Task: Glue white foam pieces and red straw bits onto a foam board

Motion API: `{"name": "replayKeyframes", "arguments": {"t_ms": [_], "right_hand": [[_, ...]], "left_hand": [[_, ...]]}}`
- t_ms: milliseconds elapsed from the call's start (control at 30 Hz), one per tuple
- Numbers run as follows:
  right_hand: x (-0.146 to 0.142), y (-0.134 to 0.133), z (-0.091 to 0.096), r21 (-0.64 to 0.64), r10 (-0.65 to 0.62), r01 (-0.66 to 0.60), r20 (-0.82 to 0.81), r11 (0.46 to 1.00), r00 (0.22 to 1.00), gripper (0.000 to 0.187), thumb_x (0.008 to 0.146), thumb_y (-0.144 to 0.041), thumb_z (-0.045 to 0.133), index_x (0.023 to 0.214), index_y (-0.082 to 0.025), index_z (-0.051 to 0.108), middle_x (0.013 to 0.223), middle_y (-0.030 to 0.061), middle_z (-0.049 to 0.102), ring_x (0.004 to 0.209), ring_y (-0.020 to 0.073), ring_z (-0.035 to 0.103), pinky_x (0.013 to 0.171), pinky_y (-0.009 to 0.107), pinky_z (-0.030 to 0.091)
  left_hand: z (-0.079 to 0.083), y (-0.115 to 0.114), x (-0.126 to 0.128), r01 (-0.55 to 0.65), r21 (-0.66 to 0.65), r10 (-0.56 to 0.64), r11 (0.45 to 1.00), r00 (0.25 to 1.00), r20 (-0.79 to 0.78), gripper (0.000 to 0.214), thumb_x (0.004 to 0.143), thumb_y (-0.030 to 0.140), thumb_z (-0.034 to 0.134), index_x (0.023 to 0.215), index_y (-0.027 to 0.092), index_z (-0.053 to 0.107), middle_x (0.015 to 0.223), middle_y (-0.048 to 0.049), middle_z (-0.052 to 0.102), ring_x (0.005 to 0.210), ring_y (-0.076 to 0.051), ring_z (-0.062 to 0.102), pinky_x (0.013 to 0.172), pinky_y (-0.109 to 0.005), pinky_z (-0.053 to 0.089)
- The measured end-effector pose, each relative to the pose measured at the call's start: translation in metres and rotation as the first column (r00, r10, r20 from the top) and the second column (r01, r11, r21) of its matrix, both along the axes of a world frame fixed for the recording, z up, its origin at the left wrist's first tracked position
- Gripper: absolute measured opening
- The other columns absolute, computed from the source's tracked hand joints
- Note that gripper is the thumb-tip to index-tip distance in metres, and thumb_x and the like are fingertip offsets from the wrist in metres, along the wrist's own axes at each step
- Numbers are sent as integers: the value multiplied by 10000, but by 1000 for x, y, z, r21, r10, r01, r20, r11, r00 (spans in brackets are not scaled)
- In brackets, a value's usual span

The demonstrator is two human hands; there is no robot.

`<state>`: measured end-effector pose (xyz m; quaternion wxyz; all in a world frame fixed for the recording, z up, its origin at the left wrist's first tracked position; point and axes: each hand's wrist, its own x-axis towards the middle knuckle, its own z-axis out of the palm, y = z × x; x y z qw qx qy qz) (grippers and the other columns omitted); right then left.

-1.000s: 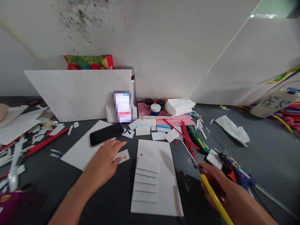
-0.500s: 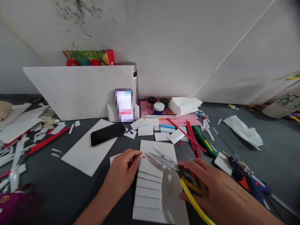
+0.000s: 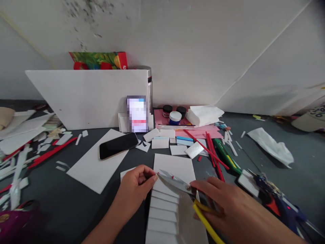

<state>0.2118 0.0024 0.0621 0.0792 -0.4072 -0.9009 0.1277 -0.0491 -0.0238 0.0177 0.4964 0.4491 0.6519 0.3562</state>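
Observation:
My right hand (image 3: 215, 203) grips scissors (image 3: 175, 181) with yellow on the handle, fingers wrapped around it. The blades point left, their tips close to the fingertips of my left hand (image 3: 138, 183). Thumb and index finger of that hand are pinched together; a tiny red piece (image 3: 158, 173) shows at their tips, its kind too small to tell. Another small red bit (image 3: 173, 177) appears against the blades. Beneath the blades lies a white board (image 3: 172, 161), with overlapping white strips (image 3: 164, 215) stepped down its left side.
A black phone (image 3: 118, 145) rests on a white sheet (image 3: 99, 178). Behind are paint jars (image 3: 175, 117), white cards (image 3: 159, 143) and a lit phone (image 3: 137, 115). Red sticks (image 3: 210, 150), a green cutter (image 3: 225, 156) and a blue glue gun (image 3: 279, 200) lie right. Scraps (image 3: 43, 149) cover the left.
The scissors have moved left and slightly down, bringing their tips to my left fingertips. My left hand has shifted slightly right. The view has moved a little too.

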Motion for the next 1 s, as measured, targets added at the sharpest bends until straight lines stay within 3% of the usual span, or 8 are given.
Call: {"name": "replayKeyframes", "arguments": {"t_ms": [233,533,767,1000], "right_hand": [[8,11,2,-145,-18,27,64,989,998,457,790,-244,705,1239,-308,647,1002,46,733,788,233,730,679,340,616],[29,24,-9,128,36,-50,109,991,993,542,800,-198,657,1332,-261,575,1148,84,695,878,261,727,714,371,624],[42,37,-23,142,79,-101,152,985,985,566,793,-192,659,1344,-280,564,1121,76,676,895,275,708,731,413,612],[46,28,-20,59,147,-155,119,986,982,621,751,-130,695,1345,-274,588,1091,73,694,867,264,712,752,397,608]], "left_hand": [[-1,1,-4,7,15,-8,1000,999,48,293,847,437,599,905,156,658,592,53,532,460,-82,423,463,-210,332],[4,1,-3,51,21,-50,998,997,-57,254,833,425,629,860,177,679,633,35,581,482,-82,413,484,-218,329],[-3,0,-1,37,-59,-32,998,996,86,235,801,399,677,893,184,655,741,5,643,610,-113,531,490,-196,354],[2,0,-2,94,-74,-82,993,986,146,206,774,349,704,874,174,667,783,-16,667,743,-153,596,684,-255,472]]}}
